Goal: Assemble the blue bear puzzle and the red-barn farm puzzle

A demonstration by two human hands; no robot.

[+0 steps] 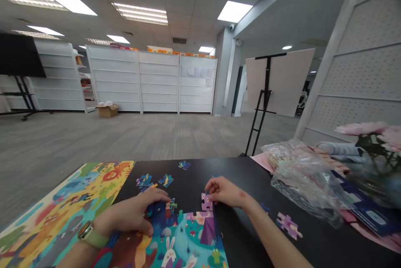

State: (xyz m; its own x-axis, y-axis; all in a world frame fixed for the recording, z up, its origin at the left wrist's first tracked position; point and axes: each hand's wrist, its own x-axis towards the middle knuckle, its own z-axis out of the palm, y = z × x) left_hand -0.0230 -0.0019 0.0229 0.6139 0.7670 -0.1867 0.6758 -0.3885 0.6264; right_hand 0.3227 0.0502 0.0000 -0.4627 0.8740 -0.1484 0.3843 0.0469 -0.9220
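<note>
A partly assembled jigsaw puzzle with a rabbit, a bear and a purple tent lies on the black table before me. My right hand has its thumb and fingers closed on a purple puzzle piece at the puzzle's upper right edge. Whether that piece is locked into the pieces below it, I cannot tell. Over the puzzle's left part rests my left hand, thumb apart from the fingers, with a green watch on the wrist. Beside its fingertips is a small multicoloured piece.
Loose blue pieces lie beyond my left hand, one near the far edge. A purple piece lies right of my right forearm. An animal picture sheet covers the left side; plastic bags and flowers stand right.
</note>
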